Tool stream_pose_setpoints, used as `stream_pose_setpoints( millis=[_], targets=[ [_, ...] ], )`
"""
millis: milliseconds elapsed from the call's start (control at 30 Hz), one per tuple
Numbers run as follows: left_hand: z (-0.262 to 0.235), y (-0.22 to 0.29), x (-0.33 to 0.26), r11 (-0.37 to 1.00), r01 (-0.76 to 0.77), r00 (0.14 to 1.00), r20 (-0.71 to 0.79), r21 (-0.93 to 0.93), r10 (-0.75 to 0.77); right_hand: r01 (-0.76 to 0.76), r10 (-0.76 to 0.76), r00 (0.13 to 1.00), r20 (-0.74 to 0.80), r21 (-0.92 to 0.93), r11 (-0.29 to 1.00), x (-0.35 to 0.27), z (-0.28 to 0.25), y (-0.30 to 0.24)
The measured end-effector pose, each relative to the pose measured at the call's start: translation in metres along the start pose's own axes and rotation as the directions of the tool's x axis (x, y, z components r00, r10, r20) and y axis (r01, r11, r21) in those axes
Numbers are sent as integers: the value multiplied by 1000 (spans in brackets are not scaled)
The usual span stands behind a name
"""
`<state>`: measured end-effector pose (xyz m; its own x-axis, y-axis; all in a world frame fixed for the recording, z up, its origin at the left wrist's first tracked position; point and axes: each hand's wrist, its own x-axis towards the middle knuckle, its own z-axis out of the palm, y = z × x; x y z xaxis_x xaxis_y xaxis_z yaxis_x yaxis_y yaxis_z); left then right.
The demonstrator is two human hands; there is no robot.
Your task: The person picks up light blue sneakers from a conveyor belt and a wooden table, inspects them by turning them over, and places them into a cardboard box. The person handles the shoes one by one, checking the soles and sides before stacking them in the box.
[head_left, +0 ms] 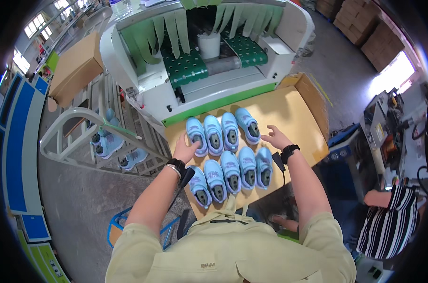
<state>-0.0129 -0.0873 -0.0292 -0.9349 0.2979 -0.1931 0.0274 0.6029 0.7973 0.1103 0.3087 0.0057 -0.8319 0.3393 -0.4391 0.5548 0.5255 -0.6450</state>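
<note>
Light blue shoes stand in two rows on a tan board, several in each, with dark grey pieces inside their openings. My left hand is at the left end of the far row, fingers apart, its thumb against the leftmost shoe. At the other end, my right hand is open with fingers spread, close beside the rightmost shoe; it holds nothing. That shoe sits slightly apart from its neighbour. The near row, including a middle shoe, lies between my forearms.
Beyond the board stands a white machine with hanging green strips and perforated green belts. A metal rack with more shoes is at left, a cardboard box above it. A person in a striped shirt is at right.
</note>
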Motion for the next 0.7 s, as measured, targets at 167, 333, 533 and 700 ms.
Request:
stream_pose_setpoints(
  millis=[167,333,533,700],
  targets=[
    [27,-23,48,927,264,963,126,-265,-238,135,-156,976,153,142,981,74,27,-15],
    [41,-25,40,909,319,948,105,-269,-302,21,-17,999,33,-123,992,60,68,-57],
    [2,-35,12,932,297,952,-13,-206,-306,187,-186,981,48,-11,982,61,102,-82],
    [-25,-76,-1,901,360,923,-51,-244,-382,184,-212,970,121,208,961,58,123,-99]
  ],
)
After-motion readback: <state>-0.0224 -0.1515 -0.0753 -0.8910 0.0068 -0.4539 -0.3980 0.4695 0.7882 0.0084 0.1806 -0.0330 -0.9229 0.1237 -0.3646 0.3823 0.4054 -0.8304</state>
